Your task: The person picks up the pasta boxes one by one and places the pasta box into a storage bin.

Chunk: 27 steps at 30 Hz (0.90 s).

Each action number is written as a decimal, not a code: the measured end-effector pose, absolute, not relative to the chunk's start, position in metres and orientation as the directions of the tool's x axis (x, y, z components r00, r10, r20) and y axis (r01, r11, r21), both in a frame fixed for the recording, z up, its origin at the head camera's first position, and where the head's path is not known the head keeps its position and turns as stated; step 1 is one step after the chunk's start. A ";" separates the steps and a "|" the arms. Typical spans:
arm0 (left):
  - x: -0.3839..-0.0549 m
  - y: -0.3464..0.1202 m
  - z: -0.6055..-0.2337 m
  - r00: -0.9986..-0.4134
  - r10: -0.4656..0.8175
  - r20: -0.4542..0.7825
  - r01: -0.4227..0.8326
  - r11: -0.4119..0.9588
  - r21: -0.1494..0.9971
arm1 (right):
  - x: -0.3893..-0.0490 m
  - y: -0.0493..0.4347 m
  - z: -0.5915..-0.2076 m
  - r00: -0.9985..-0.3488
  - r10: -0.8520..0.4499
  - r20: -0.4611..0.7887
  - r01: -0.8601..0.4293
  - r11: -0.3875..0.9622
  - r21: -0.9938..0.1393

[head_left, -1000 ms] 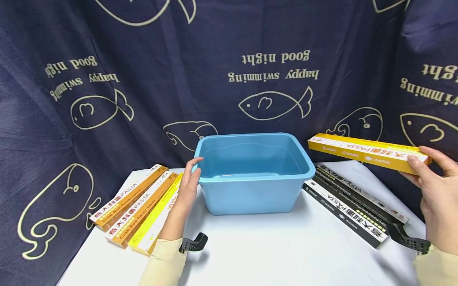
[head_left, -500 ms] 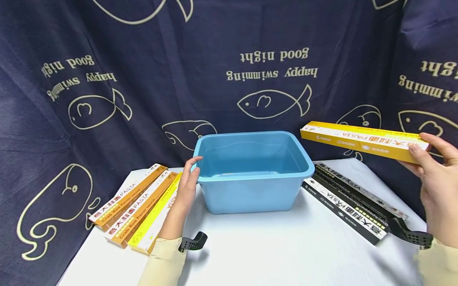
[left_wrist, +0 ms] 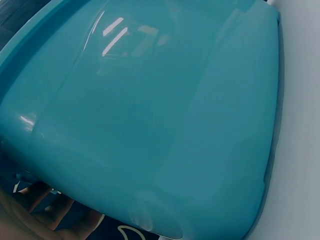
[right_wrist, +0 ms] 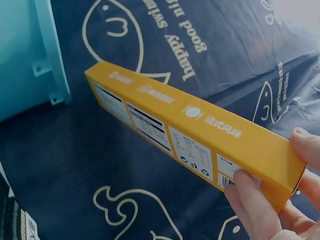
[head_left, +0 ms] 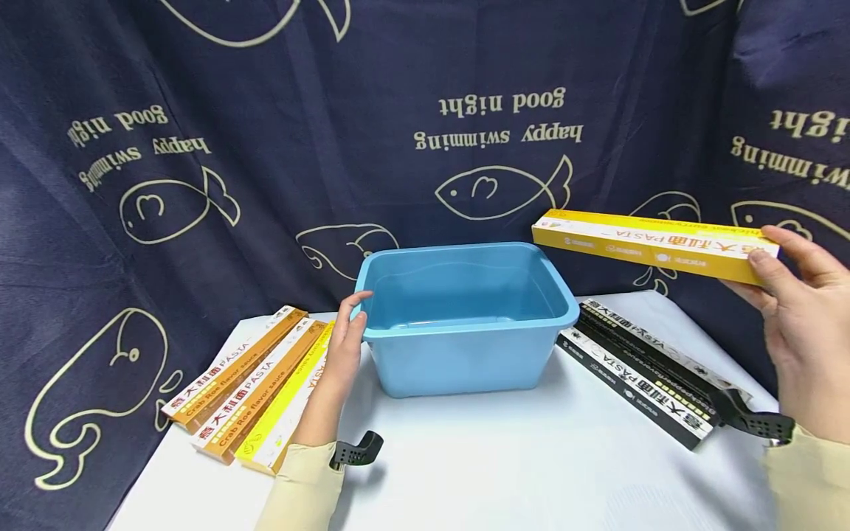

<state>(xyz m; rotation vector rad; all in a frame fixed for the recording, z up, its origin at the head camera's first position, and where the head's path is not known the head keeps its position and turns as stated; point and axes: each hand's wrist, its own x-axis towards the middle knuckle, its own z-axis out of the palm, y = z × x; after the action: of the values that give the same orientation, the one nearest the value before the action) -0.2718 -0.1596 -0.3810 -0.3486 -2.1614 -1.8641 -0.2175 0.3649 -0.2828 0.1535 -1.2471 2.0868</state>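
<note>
Pasta box (head_left: 654, 240), aloft right of the tub (head_left: 465, 361), is pinched at one end by the right hand (head_left: 806, 310); level handling seems wise; the left hand (head_left: 345, 343) curls fingers over the tub's left rim.

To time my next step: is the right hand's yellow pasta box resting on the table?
No, the right hand holds the yellow pasta box raised clear of the white table.
</note>
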 end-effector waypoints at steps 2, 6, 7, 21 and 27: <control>-0.272 -0.160 -0.381 -0.937 0.010 0.350 0.348 0.147 0.926 | -0.218 0.363 -0.282 -0.766 0.472 0.437 -0.616 -0.342 -0.710; -0.271 -0.160 -0.381 -0.935 0.018 0.354 0.353 0.145 0.924 | -0.218 0.358 -0.282 -0.787 0.422 0.450 -0.599 -0.349 -0.721; -0.271 -0.160 -0.381 -0.935 0.017 0.355 0.353 0.146 0.924 | -0.218 0.357 -0.282 -0.794 0.412 0.447 -0.588 -0.337 -0.735; -0.273 -0.160 -0.384 -0.936 0.011 0.352 0.349 0.159 0.924 | -0.226 0.337 -0.286 -0.863 0.257 0.435 -0.501 -0.322 -0.803; -0.273 -0.160 -0.383 -0.939 0.007 0.343 0.340 0.160 0.927 | -0.230 0.327 -0.282 -0.884 0.224 0.410 -0.463 -0.299 -0.835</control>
<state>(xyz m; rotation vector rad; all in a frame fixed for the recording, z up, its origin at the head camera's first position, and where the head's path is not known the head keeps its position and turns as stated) -0.2726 -0.1597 -0.3832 -0.3356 -2.1799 -1.8518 -0.2301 0.3273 -0.2820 0.3002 -1.5300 2.2140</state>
